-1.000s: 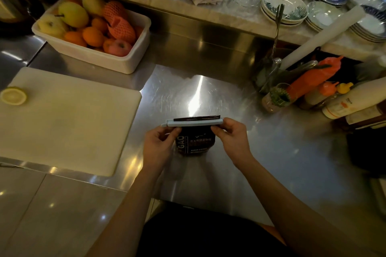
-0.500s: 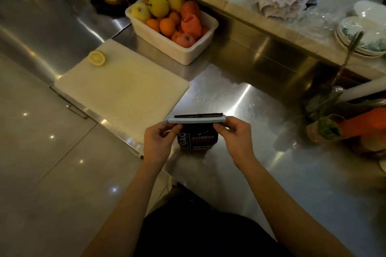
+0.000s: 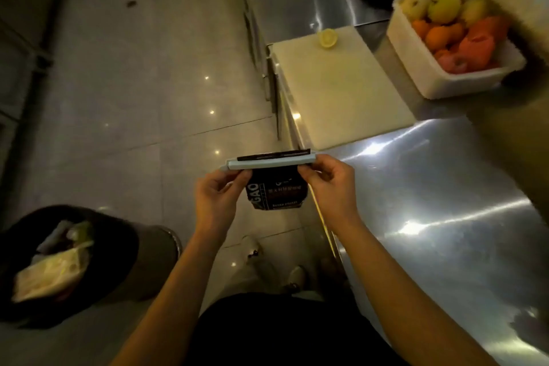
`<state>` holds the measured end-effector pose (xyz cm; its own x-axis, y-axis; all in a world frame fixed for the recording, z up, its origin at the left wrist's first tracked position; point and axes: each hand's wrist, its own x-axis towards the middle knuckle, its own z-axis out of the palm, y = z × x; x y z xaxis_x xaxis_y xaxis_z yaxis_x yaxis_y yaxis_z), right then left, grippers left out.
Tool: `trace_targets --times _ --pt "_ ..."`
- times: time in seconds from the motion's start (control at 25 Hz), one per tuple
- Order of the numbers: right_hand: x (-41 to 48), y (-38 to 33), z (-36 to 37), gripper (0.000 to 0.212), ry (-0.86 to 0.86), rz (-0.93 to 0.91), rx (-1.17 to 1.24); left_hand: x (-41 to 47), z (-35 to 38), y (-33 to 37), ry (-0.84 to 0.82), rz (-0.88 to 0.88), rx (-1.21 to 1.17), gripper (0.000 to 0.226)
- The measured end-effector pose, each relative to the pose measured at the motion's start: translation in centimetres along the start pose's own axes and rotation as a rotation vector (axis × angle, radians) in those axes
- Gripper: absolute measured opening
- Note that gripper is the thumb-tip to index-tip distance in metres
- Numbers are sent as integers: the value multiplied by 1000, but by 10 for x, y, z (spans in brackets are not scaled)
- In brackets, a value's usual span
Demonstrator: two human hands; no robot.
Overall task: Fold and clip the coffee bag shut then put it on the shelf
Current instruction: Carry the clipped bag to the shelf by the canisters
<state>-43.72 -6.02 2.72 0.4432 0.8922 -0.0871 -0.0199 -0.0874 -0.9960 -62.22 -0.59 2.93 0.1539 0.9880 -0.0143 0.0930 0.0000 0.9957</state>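
A small black coffee bag (image 3: 277,193) with white lettering hangs in the air in front of me, beyond the edge of the steel counter and above the floor. A long pale blue clip (image 3: 269,162) runs across its folded top. My left hand (image 3: 218,199) pinches the clip's left end and the bag's upper left corner. My right hand (image 3: 328,184) pinches the clip's right end. No shelf is in view.
The steel counter (image 3: 445,232) fills the right, with a white cutting board (image 3: 341,92) bearing a lemon half (image 3: 327,38) and a white tub of fruit (image 3: 451,38). A black bin with rubbish (image 3: 68,261) stands on the tiled floor (image 3: 133,98) at the lower left.
My view has swung left, away from the counter toward the floor. The bag, held by both hands, has left the counter top and now hangs past its edge.
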Motion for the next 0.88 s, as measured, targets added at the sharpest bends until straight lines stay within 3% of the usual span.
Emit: trace_targets --times 0.08,0.28,0.44,0.88 --pt "-8 -2 38 20 -155 2 -16 -24 -39 0 161 -5 -3 21" --pt "-35 -11 106 21 -354 -52 -31 -69 -104 -7 387 9 -41 27" --pt "-73 -15 169 24 -509 -69 -28 -113 -164 -10 556 11 -21 19" --pt "-260 -2 391 18 -999 -78 -70 -300 -377 -34 1072 28 -94 19"
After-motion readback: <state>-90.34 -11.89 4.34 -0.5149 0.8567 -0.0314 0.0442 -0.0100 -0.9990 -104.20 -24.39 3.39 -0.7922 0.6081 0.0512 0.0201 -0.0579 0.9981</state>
